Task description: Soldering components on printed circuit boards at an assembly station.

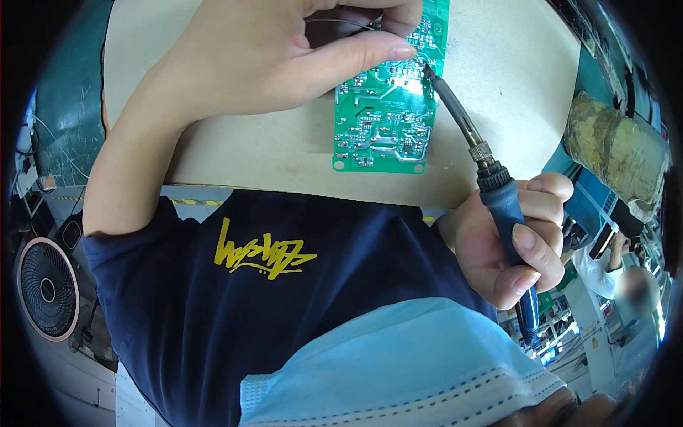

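Note:
A green circuit board (pixel 384 114) with small parts and shiny solder joints lies on the tan work surface. My left hand (pixel 292 67) reaches over its upper left part, fingers closed in a pinch on a thin solder wire (pixel 336 20); the wire's end is hidden by the fingers. In my right hand (pixel 523 238) is a soldering iron (pixel 499 188) with a dark blue grip, fingers wrapped round it. The iron slants up and left, its dark tip at the board's right part, close to my left thumb. Whether the tip touches a joint I cannot tell.
Tan sheet (pixel 270 153) covers the bench around the board. A worn, tape-wrapped block (pixel 617 153) stands at the right edge. On the left are a green mat (pixel 71 121) and a round black fan (pixel 48 288). Another person (pixel 601 267) is in the background at right.

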{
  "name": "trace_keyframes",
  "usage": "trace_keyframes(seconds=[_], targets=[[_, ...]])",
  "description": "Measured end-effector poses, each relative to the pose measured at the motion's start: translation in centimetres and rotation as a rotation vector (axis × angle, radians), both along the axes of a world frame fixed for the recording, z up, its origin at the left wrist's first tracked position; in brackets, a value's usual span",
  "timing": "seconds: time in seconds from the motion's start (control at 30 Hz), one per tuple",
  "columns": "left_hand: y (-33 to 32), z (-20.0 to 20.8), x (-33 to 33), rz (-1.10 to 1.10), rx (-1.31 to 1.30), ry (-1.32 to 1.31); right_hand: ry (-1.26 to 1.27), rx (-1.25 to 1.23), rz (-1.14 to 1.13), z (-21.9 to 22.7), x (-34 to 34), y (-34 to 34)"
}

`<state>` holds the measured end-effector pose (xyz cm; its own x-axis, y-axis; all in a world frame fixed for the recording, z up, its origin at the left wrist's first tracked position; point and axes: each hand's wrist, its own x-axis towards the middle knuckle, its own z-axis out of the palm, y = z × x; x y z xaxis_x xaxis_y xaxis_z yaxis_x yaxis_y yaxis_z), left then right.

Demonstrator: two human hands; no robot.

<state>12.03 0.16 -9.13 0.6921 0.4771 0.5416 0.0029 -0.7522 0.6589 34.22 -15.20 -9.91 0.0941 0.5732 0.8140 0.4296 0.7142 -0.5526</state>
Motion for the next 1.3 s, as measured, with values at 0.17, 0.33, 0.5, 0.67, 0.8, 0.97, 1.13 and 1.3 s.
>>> trace_keyframes(seconds=[0.17, 0.33, 0.5, 0.67, 0.8, 0.97, 1.13, 1.3], targets=[[0.0, 0.0, -0.3, 0.01, -0.037, 0.061, 0.0, 0.003, 0.005, 0.0, 0.0, 0.0], [0.0, -1.2, -0.3, -0.014, -0.117, -0.061, 0.004, 0.007, -0.005, 0.0, -0.1, 0.0], [0.1, -1.5, -0.2, -0.024, -0.147, -0.076, 0.036, 0.042, 0.012, -0.1, -0.3, 0.4], [0.1, -0.5, -0.5, -0.019, -0.027, -0.03, 0.066, 0.082, 0.015, -0.2, -0.3, 0.3], [0.1, -0.7, -0.3, -0.003, -0.034, -0.044, 0.024, 0.026, -0.018, 0.0, 0.1, -0.1], [0.2, -1.0, -0.2, -0.017, -0.104, -0.066, 0.016, 0.032, -0.041, 0.0, 0.3, -0.3], [0.1, -0.4, -0.5, -0.006, -0.02, -0.006, -0.011, 0.042, -0.022, 0.0, 0.3, -0.2], [0.3, -0.5, -0.1, -0.025, -0.026, -0.086, -0.008, 0.032, -0.029, 0.1, 0.1, -0.3]])
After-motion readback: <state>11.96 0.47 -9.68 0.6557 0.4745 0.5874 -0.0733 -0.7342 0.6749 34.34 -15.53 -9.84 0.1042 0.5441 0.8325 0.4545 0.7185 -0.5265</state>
